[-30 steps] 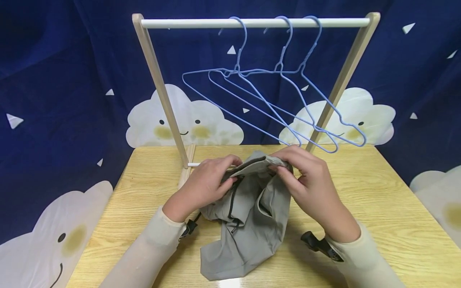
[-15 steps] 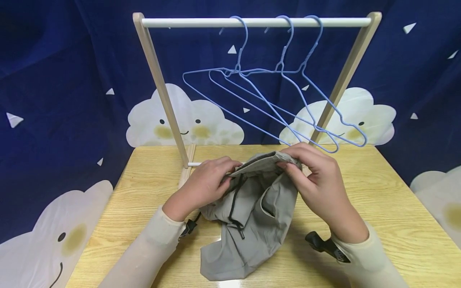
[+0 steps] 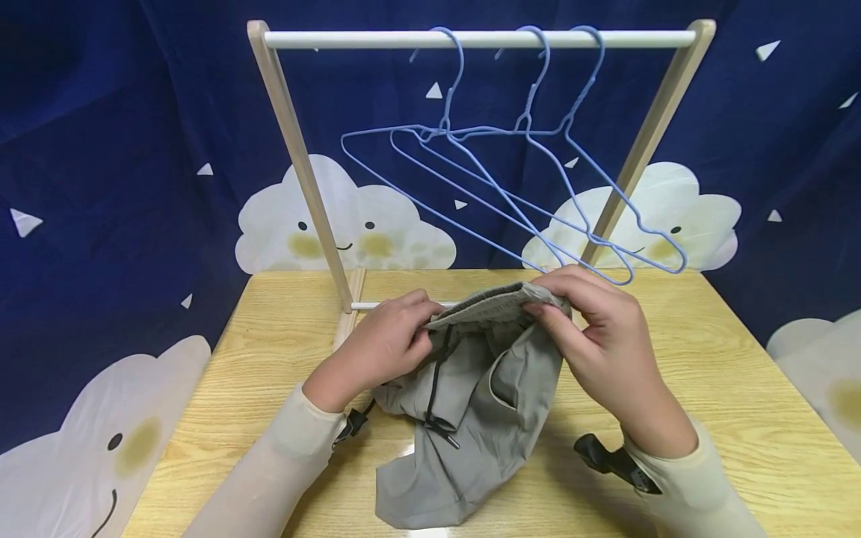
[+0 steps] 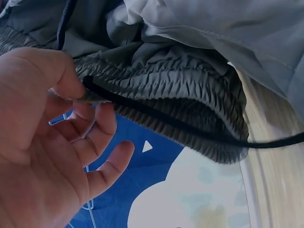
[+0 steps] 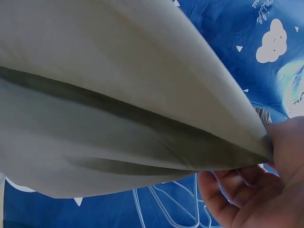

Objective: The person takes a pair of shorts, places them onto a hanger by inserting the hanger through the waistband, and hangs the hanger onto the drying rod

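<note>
Grey pants with a gathered elastic waistband and a black drawstring are held up between both hands, their lower part lying on the table. My left hand pinches the waistband at its left end. In the left wrist view, thumb and index finger press on the elastic while the other fingers hang loosely curled. At the opposite end, my right hand grips the waistband between thumb and fingers. A pocket opening shows below it. The right wrist view is mostly filled by grey cloth.
Behind the pants stands a wooden rack with a white top rail. Three blue hangers hang from the rail, their lower ends close above my right hand. The wooden table ends at a dark blue curtain with clouds.
My right hand has moved to the right and slightly up, drawing the waistband wider. The drawstring end has swung right. My left hand has hardly moved.
</note>
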`<move>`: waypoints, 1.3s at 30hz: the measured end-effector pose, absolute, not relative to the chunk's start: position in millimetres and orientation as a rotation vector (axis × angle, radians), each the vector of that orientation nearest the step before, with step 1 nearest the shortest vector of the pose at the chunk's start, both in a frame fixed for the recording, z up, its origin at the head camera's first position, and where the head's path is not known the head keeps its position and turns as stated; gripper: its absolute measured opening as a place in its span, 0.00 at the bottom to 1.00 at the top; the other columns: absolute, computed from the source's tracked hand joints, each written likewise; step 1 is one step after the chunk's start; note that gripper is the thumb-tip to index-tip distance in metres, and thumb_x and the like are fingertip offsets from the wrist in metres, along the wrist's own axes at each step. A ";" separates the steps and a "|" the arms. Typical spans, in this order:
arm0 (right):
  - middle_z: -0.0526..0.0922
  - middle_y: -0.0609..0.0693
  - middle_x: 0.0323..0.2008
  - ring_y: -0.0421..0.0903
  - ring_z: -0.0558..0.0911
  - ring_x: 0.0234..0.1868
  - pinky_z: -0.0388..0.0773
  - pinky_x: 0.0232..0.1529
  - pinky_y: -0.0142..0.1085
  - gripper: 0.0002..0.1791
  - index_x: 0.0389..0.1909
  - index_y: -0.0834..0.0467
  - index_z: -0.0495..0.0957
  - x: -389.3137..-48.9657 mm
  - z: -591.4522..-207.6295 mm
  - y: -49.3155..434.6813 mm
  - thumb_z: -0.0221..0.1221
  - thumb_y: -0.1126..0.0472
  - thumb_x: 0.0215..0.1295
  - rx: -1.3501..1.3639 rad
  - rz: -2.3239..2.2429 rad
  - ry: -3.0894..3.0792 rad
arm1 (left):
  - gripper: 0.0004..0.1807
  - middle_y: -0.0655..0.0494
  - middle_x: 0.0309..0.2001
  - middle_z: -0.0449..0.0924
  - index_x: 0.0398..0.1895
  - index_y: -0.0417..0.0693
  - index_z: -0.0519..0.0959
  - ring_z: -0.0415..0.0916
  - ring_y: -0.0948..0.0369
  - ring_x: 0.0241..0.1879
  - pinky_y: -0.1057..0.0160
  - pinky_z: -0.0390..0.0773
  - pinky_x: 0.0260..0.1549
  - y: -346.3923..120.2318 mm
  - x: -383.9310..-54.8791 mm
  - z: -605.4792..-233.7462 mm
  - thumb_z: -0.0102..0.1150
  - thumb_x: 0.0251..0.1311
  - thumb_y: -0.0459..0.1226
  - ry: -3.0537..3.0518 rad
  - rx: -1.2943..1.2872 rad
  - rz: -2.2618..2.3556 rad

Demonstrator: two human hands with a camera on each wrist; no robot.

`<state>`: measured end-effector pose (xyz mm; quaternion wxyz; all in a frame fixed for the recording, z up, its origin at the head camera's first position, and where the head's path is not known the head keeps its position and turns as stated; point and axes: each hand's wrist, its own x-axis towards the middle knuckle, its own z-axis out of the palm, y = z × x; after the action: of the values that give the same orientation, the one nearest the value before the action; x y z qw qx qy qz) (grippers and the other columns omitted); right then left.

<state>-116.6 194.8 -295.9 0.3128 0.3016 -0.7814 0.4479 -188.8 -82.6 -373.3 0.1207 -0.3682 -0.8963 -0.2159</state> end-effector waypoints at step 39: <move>0.89 0.53 0.39 0.40 0.85 0.36 0.82 0.36 0.25 0.06 0.45 0.74 0.86 -114.9 -289.0 212.8 0.64 0.79 0.70 0.638 1.612 -1.893 | 0.12 0.59 0.45 0.88 0.50 0.50 0.84 0.81 0.57 0.40 0.54 0.83 0.45 -138.3 -182.5 -328.6 0.62 0.65 0.32 -2.492 -1.059 -0.810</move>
<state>-114.9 212.8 -289.0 0.2832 0.2383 -0.7072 0.6024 -182.5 -138.3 -328.6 0.1571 -0.3702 -0.8707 -0.2830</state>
